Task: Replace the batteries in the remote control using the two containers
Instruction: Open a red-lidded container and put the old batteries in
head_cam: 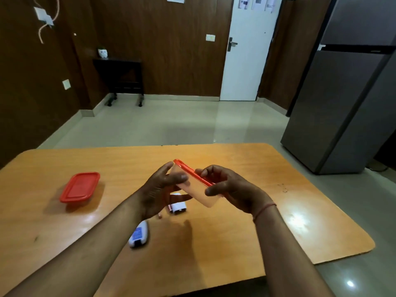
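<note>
Head view: tilted container [201,189] between both hands, above table [278,189] centre

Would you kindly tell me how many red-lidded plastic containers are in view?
2. One red-lidded plastic container sits closed on the wooden table's left side; the other is held tilted above the table between both hands.

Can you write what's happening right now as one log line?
hands: left hand and right hand hold red-lidded container, tilted | other container: on table, lid on
</note>
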